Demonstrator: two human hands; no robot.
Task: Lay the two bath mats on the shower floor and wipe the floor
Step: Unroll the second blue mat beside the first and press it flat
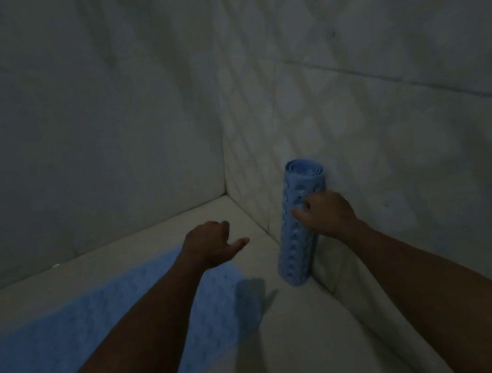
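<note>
The tiled walls [349, 71] are closing in a dim corner around a pale shower floor [312, 338], and most of the left side of that floor is already lying under a flat blue mat [68, 339], spread out and reaching toward the back wall. So the first mat seems to be laid; the second one and the wiping are, by my reckoning, still waiting, which puts the job somewhere short of halfway. No cloth or wiper is showing anywhere in view.

The rolled blue mat [299, 219] is standing on end right beside the right-hand wall, near the corner, its bottom edge resting where the floor meets that wall. Its long axis is running nearly upright, tipping slightly so the open spiral end is pointing up and a little toward the wall. Small round holes are dotting its outer surface.

The right hand [327, 213] is reaching in from the right, its fingers [302, 209] curling round the middle of the roll and grasping it. The left hand [210, 242] is hovering over the bare strip of floor between the two mats, touching nothing, with its fingers loosely curled and the thumb pointing toward the roll.
</note>
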